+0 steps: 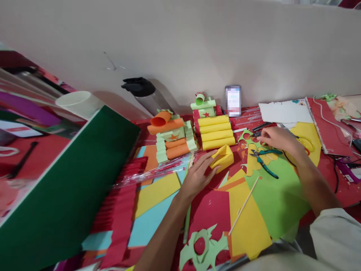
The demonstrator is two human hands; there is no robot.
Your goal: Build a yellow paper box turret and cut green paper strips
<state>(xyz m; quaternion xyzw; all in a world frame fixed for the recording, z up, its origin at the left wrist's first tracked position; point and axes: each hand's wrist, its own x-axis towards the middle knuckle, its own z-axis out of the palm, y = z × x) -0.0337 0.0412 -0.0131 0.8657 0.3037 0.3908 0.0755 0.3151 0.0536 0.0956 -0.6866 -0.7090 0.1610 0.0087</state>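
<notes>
My left hand [199,175] has its fingers and thumb around the near left end of a folded yellow paper piece [225,160], which is hollow and open at the top. My right hand [276,137] is reached out to the right with its fingers curled downward over a cut green paper scrap [248,140] and a dark tool. What its fingertips hold, if anything, is hidden. Just below that hand lie teal-handled pliers [266,162] on yellow and green paper. Beyond the yellow piece sits a row of yellow paper rolls [217,132].
An orange and green paper-roll model [172,137] stands left of the yellow rolls. A phone [233,101] leans on the wall. A dark green board [73,180] stands slanted at left, near a bottle [149,94]. A thin stick [244,205] and green cut-outs [203,250] lie in front.
</notes>
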